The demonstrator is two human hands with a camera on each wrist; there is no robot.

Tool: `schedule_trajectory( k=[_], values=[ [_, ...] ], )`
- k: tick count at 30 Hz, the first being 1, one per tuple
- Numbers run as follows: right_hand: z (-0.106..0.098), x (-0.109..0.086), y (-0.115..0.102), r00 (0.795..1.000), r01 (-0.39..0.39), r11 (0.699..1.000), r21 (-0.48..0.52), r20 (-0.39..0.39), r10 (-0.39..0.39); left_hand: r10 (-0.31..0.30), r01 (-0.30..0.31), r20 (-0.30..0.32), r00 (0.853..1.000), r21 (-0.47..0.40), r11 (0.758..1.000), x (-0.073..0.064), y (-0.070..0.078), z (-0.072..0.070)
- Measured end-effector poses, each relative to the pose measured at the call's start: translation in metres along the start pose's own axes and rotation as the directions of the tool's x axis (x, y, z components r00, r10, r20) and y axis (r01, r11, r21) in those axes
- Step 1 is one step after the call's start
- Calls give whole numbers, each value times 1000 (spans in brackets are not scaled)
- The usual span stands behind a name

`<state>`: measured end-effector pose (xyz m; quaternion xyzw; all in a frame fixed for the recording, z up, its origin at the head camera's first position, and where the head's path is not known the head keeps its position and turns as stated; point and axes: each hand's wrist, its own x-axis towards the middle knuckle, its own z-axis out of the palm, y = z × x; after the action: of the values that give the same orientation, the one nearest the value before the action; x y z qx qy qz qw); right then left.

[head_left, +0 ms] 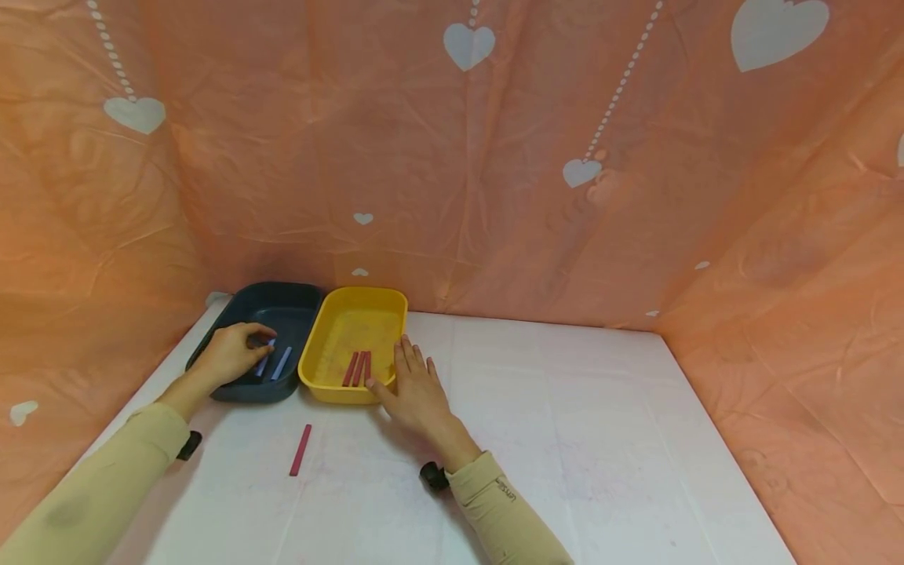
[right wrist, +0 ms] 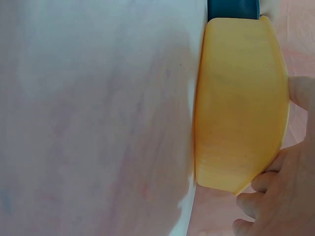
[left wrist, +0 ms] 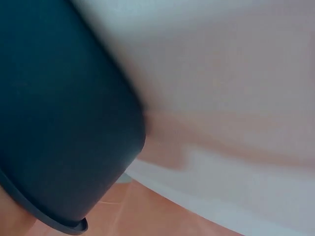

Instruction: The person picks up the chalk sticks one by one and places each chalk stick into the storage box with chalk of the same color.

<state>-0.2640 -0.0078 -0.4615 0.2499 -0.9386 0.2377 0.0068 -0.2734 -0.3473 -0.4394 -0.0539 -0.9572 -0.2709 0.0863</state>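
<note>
My left hand (head_left: 236, 353) reaches over the near left part of a dark blue tray (head_left: 282, 294), thumb and index finger pinching the upper end of a light blue stick (head_left: 262, 366). A second light blue stick (head_left: 281, 364) lies on the tray's floor just right of it. My right hand (head_left: 418, 392) rests along the near right corner of a yellow tray (head_left: 356, 314), its fingers straight and spread, thumb at the near rim. Three dark red sticks (head_left: 358, 369) lie side by side in that yellow tray. In the left wrist view, the dark tray's outer wall (left wrist: 74, 108) hides most of the hand.
Another dark red stick (head_left: 300, 450) lies on the white table (head_left: 565, 439) in front of the trays. The two trays stand side by side at the back left. Orange sheeting (head_left: 424, 157) with white hearts rises behind and at both sides.
</note>
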Motion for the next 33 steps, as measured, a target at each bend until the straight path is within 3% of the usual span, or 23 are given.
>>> schedule_trajectory(
  k=[10, 24, 33],
  values=[
    [1, 0, 1, 1000, -8, 1000, 1, 0, 8, -25, 24, 87, 996, 22, 999, 6, -2, 1],
    [2, 1, 2, 1000, -4, 1000, 4, 7, 3, -81, 72, 196, 977, 55, 996, 8, -2, 2],
    [0, 0, 1, 1000, 1, 1000, -3, -5, -1, -72, 61, 214, 974, 60, 996, 9, -4, 4]
  ],
)
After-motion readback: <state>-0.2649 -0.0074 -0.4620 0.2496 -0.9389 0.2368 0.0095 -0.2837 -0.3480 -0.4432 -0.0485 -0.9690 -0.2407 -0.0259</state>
